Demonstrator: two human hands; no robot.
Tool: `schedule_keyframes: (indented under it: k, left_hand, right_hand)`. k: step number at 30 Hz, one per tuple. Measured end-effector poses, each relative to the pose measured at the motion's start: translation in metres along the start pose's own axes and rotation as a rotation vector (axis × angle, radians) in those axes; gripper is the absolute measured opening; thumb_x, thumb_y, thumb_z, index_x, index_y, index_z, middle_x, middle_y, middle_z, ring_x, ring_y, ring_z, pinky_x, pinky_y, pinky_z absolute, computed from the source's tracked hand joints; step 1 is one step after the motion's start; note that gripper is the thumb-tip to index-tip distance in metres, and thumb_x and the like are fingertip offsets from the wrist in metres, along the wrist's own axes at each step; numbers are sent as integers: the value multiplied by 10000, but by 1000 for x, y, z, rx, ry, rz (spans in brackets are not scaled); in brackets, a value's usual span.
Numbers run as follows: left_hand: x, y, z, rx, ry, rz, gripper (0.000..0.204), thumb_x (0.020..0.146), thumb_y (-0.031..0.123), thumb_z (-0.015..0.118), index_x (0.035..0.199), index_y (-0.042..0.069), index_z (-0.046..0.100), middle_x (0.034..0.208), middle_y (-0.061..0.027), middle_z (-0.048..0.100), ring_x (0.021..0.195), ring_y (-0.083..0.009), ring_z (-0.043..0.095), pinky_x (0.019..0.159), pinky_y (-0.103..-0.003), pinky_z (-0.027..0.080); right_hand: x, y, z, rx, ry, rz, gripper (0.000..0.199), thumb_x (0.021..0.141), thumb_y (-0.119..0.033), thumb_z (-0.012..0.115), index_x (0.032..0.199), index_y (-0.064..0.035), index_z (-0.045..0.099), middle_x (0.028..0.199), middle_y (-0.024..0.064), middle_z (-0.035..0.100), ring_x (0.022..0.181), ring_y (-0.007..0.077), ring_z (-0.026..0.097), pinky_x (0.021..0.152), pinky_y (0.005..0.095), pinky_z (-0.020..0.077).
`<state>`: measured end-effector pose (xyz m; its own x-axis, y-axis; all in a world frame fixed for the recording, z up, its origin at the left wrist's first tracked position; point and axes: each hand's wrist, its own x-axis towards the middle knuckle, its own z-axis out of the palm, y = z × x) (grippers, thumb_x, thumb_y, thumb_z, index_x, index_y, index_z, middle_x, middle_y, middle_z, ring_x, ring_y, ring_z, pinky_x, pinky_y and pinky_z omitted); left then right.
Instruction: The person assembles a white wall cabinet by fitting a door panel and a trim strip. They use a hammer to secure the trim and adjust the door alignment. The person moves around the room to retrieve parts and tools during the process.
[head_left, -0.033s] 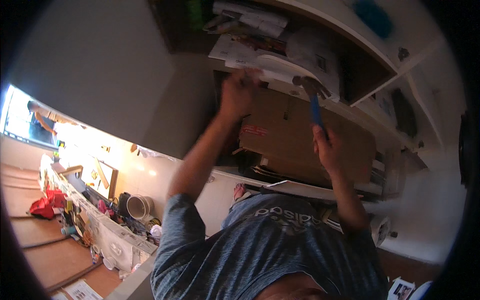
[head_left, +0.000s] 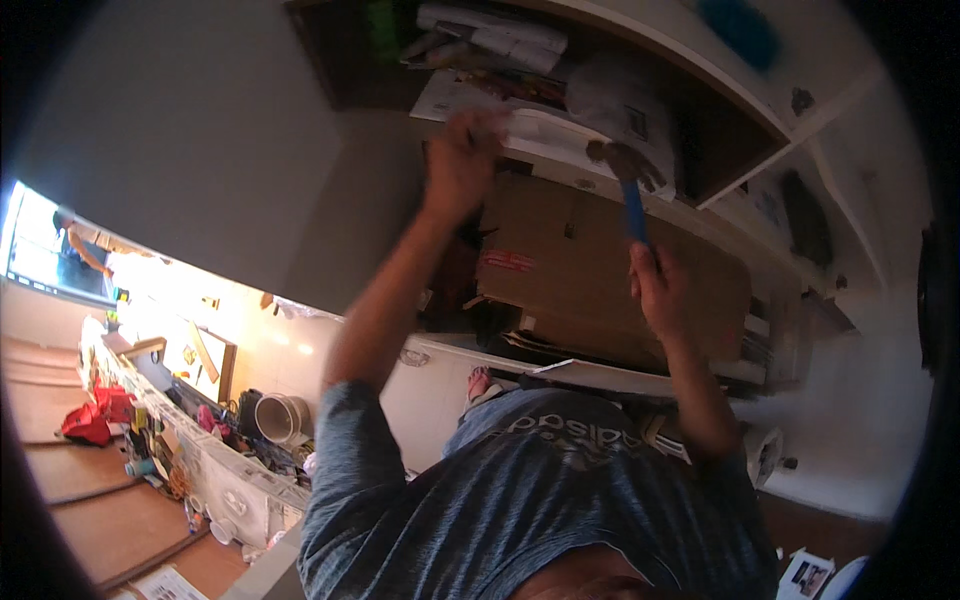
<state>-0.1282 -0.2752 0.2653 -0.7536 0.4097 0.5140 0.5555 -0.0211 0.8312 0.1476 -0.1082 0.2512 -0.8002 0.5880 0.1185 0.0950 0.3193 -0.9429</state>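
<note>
My right hand (head_left: pixel 657 287) is closed around the blue handle of a claw hammer (head_left: pixel 632 205). The hammer points up and away from me, its dark metal head in front of papers on a shelf. Farther left, my left hand (head_left: pixel 462 170) is raised near the shelf's front edge beside a grey panel (head_left: pixel 230 130). Motion smears its fingers, so I cannot make out whether anything is in them. Below the shelf, a large brown cardboard sheet (head_left: pixel 610 270) stands behind my hands.
The open shelf compartment (head_left: pixel 740 160) holds papers and plastic bags. At lower left are a white bucket (head_left: pixel 281 417), a red bag (head_left: pixel 95 415) and a cluttered ledge (head_left: pixel 225 465). A person (head_left: pixel 80 245) stands in the bright area at far left.
My left hand has risen slightly and shifted left. The hammer and my right hand have hardly moved.
</note>
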Motion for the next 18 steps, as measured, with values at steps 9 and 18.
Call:
schedule_keyframes:
  k: [9, 18]
  left_hand:
    - [194, 110, -3, 393, -159, 472, 115, 867, 75, 758, 956, 3, 747, 816, -181, 712, 739, -242, 691, 686, -390, 547]
    - [230, 117, 28, 483, -472, 604, 122, 895, 103, 740, 978, 14, 749, 851, -180, 740, 727, -261, 701, 700, -415, 564]
  right_hand:
    - [57, -64, -23, -446, 95, -339, 367, 1056, -410, 538, 1008, -55, 616, 656, 45, 535, 549, 136, 515, 510, 319, 406]
    - [126, -69, -37, -680, 178, -615, 411, 1034, -447, 543, 965, -48, 615, 639, 189, 595, 602, 410, 661, 538, 477, 514]
